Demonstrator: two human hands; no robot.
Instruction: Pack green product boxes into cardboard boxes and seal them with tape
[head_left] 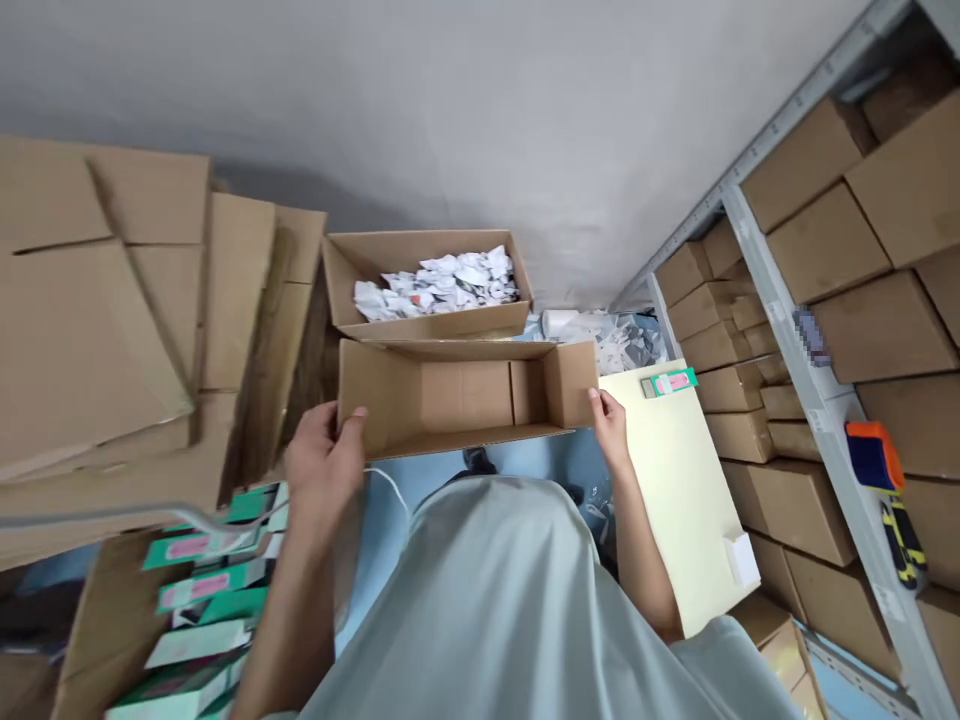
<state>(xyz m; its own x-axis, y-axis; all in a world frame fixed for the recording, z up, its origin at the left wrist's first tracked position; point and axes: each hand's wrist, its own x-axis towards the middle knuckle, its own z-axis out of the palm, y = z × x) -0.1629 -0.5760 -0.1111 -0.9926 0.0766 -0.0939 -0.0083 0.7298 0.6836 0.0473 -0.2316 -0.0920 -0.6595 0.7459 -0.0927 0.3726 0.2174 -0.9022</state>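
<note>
An open cardboard box point(465, 395) is held up in front of me, its inside bare. My left hand point(326, 450) grips its left end, thumb over the edge. With thumb and fingers, my right hand point(609, 418) pinches the right end panel. Just behind it stands another open cardboard box point(427, 328) with crumpled white paper point(450, 280) in it. To the right of my right hand is a pale yellow tabletop point(667, 480) bearing a green and pink packet point(669, 383).
Flattened cardboard sheets point(97, 330) are stacked at the left. Below them, a carton point(112, 610) holds several green and white packets point(202, 590). A metal rack point(780, 300) full of brown boxes point(832, 240) lines the right. Clear plastic bags point(615, 340) lie by the wall.
</note>
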